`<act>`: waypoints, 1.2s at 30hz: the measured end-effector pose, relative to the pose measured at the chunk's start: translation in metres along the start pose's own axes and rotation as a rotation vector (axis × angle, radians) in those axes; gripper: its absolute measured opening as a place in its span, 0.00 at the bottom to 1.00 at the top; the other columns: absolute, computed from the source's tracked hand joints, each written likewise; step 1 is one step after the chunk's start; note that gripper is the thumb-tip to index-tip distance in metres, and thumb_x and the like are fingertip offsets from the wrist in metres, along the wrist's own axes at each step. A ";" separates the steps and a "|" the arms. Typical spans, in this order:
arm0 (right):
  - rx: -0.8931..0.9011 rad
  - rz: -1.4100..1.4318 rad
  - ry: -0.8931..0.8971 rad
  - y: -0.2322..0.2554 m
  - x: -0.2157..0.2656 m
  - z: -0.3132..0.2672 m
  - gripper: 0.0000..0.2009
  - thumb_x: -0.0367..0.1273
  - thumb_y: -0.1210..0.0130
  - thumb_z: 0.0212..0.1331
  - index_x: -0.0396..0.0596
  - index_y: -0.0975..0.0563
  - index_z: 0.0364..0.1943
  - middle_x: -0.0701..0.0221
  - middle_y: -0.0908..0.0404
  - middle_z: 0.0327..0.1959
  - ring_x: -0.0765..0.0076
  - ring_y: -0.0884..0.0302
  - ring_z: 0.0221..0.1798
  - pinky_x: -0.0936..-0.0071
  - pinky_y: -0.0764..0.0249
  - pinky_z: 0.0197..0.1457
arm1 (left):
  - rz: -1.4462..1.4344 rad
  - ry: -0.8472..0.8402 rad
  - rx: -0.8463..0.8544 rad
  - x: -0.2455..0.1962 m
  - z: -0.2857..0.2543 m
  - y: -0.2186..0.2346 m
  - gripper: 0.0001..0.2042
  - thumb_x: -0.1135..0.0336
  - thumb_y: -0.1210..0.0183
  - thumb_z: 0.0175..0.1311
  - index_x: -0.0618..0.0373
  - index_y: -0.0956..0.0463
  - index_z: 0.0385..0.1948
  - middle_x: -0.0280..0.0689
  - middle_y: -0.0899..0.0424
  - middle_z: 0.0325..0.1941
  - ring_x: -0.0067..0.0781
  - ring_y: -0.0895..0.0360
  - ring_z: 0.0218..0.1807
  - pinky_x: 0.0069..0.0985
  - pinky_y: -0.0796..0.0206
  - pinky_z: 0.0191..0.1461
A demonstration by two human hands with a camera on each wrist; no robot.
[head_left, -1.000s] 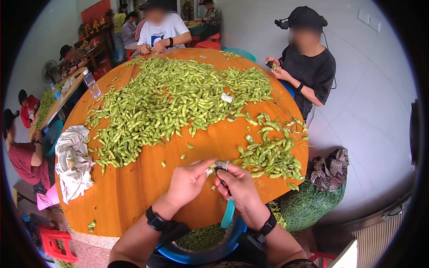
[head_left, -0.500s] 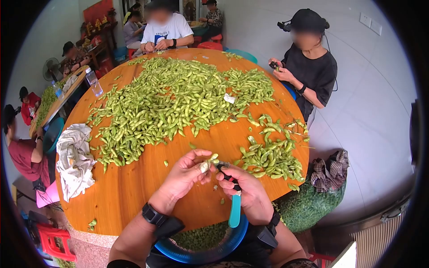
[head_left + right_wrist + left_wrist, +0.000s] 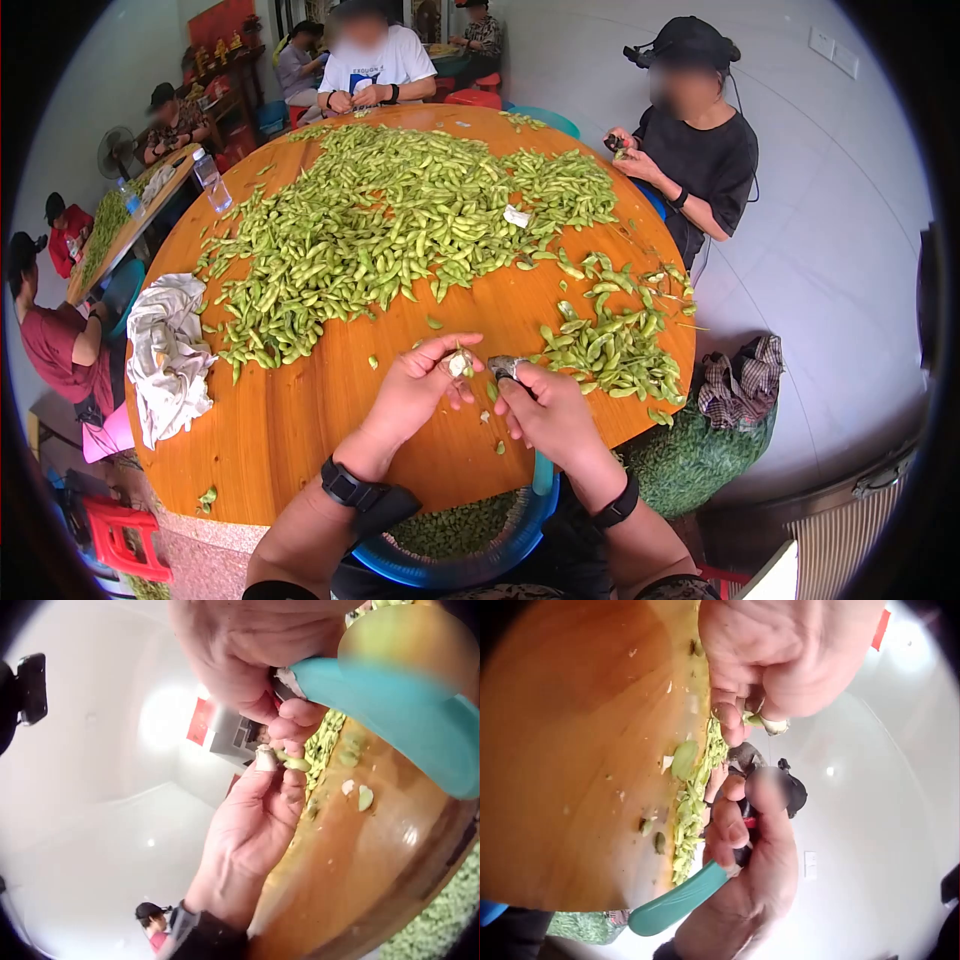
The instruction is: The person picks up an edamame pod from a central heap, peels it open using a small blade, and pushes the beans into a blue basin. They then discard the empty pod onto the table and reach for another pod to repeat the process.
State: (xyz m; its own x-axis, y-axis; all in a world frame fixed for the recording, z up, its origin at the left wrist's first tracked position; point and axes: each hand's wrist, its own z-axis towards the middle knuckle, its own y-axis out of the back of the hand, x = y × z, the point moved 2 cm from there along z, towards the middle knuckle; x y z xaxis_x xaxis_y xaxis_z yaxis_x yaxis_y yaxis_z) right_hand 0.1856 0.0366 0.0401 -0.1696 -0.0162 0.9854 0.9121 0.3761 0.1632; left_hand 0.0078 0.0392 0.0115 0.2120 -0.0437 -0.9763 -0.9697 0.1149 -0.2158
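Observation:
My left hand pinches a small green soybean pod between thumb and fingers. A whitish wrap covers the thumb tip. To its right, my right hand grips a tool with a teal handle, a dark middle with a red bit, and a grey metal head. The metal head points toward the left hand with a small gap between. A loose green pod appears below the hands. Both hands are over the near part of the round wooden table.
A large heap of pods covers the table's middle, a smaller pile its right. A white cloth lies at left. Below the near edge is a blue basin holding pods; a full green sack stands right. Several people sit around.
The hands, close together one second ago, have drawn apart. My right hand has turned so the teal handle is mostly behind it. A green pod now shows between and below them.

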 end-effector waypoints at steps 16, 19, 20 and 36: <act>0.095 -0.041 -0.057 -0.016 0.000 0.006 0.06 0.27 0.51 0.63 0.38 0.27 0.31 0.72 0.25 0.19 0.80 0.29 0.16 0.78 0.32 0.19 | 0.970 -0.341 -0.062 0.001 -0.009 -0.008 0.20 0.75 0.45 0.58 0.59 0.28 0.55 0.50 0.19 0.36 0.50 0.19 0.35 0.36 0.26 0.39; 0.053 -0.105 0.025 -0.017 -0.008 0.009 0.05 0.26 0.50 0.62 0.39 0.27 0.31 0.69 0.27 0.17 0.78 0.30 0.16 0.76 0.34 0.19 | 1.018 -0.390 -0.078 0.000 -0.010 -0.009 0.19 0.75 0.44 0.57 0.59 0.27 0.54 0.49 0.18 0.35 0.49 0.19 0.35 0.36 0.26 0.38; 0.026 -0.142 0.098 -0.018 -0.013 0.010 0.05 0.26 0.50 0.62 0.39 0.27 0.31 0.67 0.28 0.16 0.77 0.30 0.16 0.75 0.35 0.19 | 1.034 -0.402 -0.087 0.000 -0.010 -0.009 0.19 0.75 0.44 0.57 0.59 0.27 0.53 0.49 0.18 0.35 0.49 0.19 0.35 0.37 0.26 0.38; 0.196 0.028 -0.181 -0.005 -0.003 0.011 0.06 0.27 0.53 0.65 0.42 0.25 0.37 0.75 0.25 0.23 0.84 0.31 0.18 0.82 0.35 0.19 | 0.909 -0.285 -0.030 0.000 -0.007 -0.003 0.19 0.76 0.44 0.60 0.55 0.25 0.55 0.45 0.17 0.29 0.30 0.17 0.27 0.24 0.26 0.33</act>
State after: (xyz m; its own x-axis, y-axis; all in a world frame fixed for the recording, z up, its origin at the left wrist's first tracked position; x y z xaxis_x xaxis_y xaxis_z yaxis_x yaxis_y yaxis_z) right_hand 0.1771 0.0449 0.0361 -0.2254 0.1559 0.9617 0.8309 0.5463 0.1061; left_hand 0.0101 0.0315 0.0128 -0.6071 0.2937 -0.7384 -0.7795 -0.0394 0.6252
